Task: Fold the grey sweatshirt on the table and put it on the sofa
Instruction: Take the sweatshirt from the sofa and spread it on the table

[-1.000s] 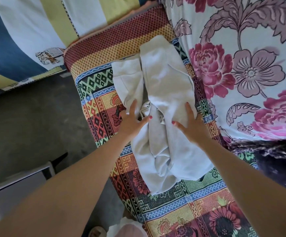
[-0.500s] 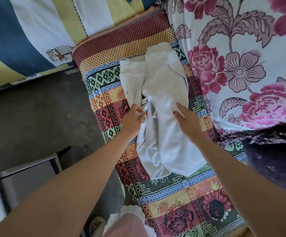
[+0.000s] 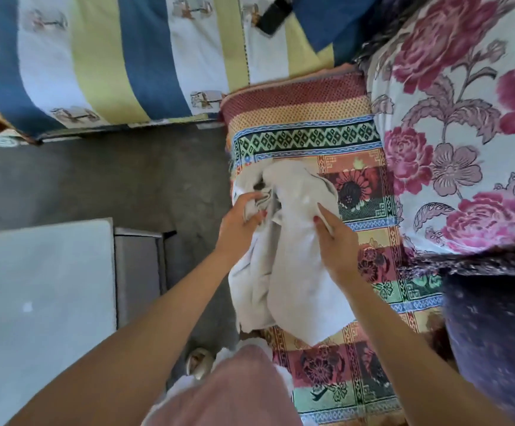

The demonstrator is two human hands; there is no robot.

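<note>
Far left, near corner: pale surface (image 3: 41,302), bare; floor (image 3: 96,179) beside it.
Left hand (image 3: 240,224): closed on bunched cloth at sweatshirt's left edge.
Sweatshirt (image 3: 293,256): grey, loosely folded, on patterned sofa cover (image 3: 364,229); shorter & more bunched vs. 1 s ago, far end drawn toward person.
Right hand (image 3: 333,238): fingers (image 3: 322,215) pinching right edge; was flat & open 1 s ago.
Floral cloth (image 3: 453,149): far right.
Read: item already on sofa; hands likely tidying or refolding, not done.
</note>
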